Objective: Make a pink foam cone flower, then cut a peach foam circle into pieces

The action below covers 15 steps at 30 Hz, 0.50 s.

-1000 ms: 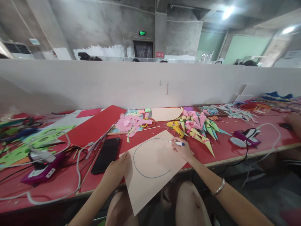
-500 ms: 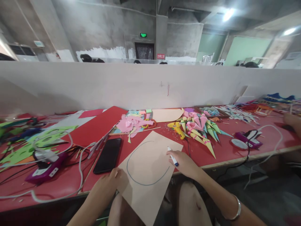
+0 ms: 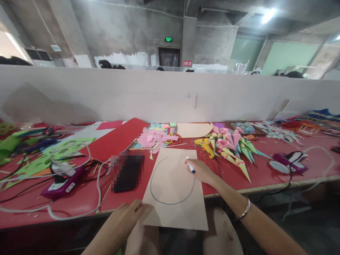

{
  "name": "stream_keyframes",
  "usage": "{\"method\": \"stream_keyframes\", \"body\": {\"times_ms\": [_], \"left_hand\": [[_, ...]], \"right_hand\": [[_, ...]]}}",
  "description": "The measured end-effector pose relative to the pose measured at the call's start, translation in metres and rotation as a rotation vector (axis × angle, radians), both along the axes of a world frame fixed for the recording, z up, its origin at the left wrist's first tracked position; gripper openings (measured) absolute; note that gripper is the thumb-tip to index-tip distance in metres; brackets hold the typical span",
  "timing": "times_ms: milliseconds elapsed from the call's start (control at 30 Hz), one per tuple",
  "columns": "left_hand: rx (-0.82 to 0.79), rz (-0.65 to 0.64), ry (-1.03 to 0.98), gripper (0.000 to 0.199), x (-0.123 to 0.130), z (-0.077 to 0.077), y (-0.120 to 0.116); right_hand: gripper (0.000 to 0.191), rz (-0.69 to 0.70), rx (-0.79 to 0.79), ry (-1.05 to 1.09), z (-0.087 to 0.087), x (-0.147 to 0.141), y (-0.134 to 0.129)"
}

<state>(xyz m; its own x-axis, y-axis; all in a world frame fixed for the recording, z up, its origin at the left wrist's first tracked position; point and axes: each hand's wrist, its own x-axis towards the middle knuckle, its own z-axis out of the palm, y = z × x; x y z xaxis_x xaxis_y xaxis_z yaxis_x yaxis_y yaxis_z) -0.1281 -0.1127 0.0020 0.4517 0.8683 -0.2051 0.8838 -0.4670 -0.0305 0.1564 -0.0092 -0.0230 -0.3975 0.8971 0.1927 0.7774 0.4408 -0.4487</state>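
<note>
A beige sheet of paper (image 3: 172,216) lies over the table's front edge, its near end above my knees. On it is a dark, curved pen line forming a nearly closed round, with a gap at the upper right. My right hand (image 3: 202,171) grips a white marker with a dark blue end (image 3: 190,166). The marker's tip points up and away, near the paper's upper right; whether it touches the paper I cannot tell. My left hand (image 3: 132,214) has its fingers curled at the sheet's lower left edge, pinching it.
Left of the paper lies a black phone (image 3: 129,173), partly pixelated. Purple power strips (image 3: 62,184) with cables sit at both sides. Beyond the sheet are pink scraps (image 3: 152,137), a yellow glue gun (image 3: 204,146) and several coloured paper cones (image 3: 236,152). A white partition (image 3: 148,95) stands behind.
The sheet has turned counter-clockwise, from corner-up to nearly straight before me, and its drawn line turned with it. My right hand still holds the marker. The view has shifted slightly left.
</note>
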Motion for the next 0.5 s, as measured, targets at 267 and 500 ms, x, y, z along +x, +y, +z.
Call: {"method": "stream_keyframes", "body": {"times_ms": [267,500], "left_hand": [[-0.047,-0.176,-0.309,0.048,-0.007,-0.006,0.006],[0.099,0.059,-0.125,0.050,-0.006,0.004,0.042]], "right_hand": [[0.029,0.108,0.054,-0.111,-0.008,0.001,0.014],[0.038,0.242,0.083,-0.204,-0.010,0.014,0.022]]}}
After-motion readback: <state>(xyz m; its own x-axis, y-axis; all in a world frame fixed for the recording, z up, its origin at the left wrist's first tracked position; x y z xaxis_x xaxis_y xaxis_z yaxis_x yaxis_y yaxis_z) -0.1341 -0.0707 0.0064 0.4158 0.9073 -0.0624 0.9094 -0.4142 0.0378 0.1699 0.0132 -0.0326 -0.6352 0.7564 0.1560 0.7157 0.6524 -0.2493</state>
